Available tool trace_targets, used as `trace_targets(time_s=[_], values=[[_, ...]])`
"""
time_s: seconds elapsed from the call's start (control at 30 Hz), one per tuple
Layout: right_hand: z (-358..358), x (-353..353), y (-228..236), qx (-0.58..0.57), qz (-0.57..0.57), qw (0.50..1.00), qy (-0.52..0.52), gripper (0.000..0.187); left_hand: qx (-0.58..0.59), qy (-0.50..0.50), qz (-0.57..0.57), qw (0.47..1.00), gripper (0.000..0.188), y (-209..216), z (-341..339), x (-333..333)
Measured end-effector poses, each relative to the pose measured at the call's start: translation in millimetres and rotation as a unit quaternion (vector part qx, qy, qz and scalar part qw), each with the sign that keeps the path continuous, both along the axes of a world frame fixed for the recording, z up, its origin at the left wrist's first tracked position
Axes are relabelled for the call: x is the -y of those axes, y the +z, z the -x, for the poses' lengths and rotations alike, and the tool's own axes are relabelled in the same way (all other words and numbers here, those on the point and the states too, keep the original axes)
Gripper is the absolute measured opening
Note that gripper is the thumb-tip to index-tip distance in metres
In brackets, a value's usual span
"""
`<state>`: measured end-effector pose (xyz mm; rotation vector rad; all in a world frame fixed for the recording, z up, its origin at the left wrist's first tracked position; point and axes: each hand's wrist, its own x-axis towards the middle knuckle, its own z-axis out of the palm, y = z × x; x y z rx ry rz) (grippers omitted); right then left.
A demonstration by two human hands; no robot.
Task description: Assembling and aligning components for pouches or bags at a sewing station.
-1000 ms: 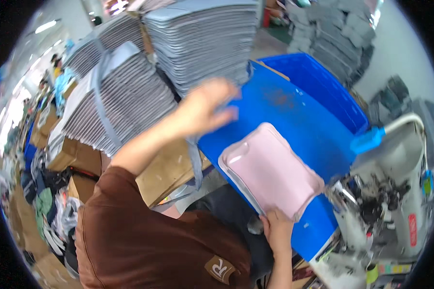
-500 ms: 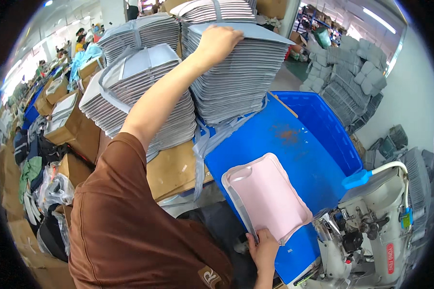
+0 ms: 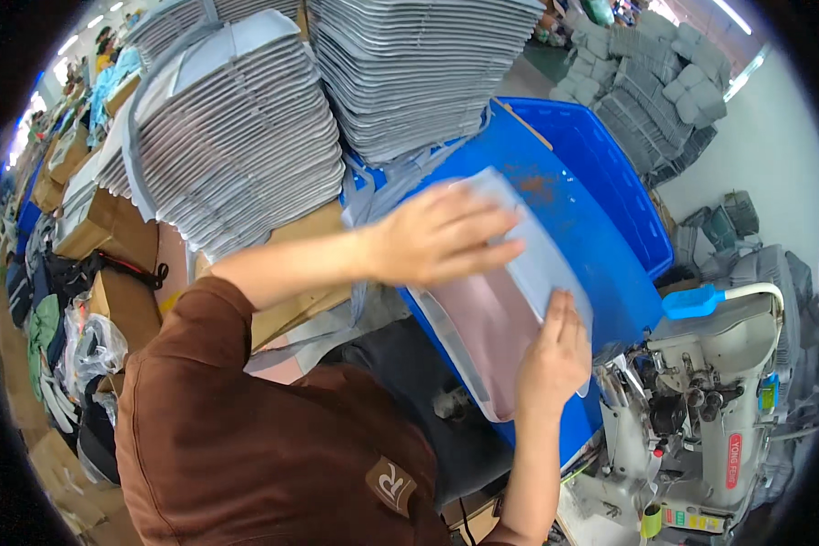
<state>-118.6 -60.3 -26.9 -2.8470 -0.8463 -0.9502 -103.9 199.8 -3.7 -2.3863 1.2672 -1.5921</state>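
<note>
A pale grey flat panel [image 3: 544, 257] lies tilted over the right part of a pink tray-like piece [image 3: 482, 314] with a raised, clear-looking rim. My left hand [image 3: 441, 235] is over the panel's upper left side, its fingers stretched out and blurred by motion. At the panel's lower right end my right hand [image 3: 555, 359] grips the edge, fingers together and thumb hidden. Behind my left arm stands a tall stack of grey panels [image 3: 409, 77]. Left of it is another stack [image 3: 237, 136] with a grey strap looped at its side.
The pink piece rests on a blue work surface [image 3: 601, 273]. A blue bin [image 3: 601, 155] stands beyond it. To the right is a sewing machine [image 3: 710, 391] with a blue-headed lamp [image 3: 692, 301]. Cardboard boxes [image 3: 109, 227] and bundled grey pieces [image 3: 655, 91] lie farther off.
My left hand has come down from the tall stack, and a grey panel is now over the pink piece. My right hand has moved up from the pink piece's lower edge. The view has tilted downward.
</note>
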Motion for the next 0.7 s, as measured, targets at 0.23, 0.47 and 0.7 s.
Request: trace_targets(time_s=[0.23, 0.47, 0.7], values=[[13.6, 2.2, -67.0, -0.157, 0.159, 0.975, -0.009, 0.045, -0.381, -0.021, -0.026, 0.924, 0.016, -115.9, 37.0, 36.3], [28.2, 20.1, 9.3, -0.209, -0.093, 0.972, 0.048, 0.028, -0.408, -0.077, 0.018, 0.909, 0.014, -9.4, 19.2, 18.5], [67.9, 31.2, 96.4, -0.348, -0.407, 0.843, 0.046, 0.018, -0.330, -0.179, -0.074, 0.924, 0.020, 108.0, 10.9, 46.1]])
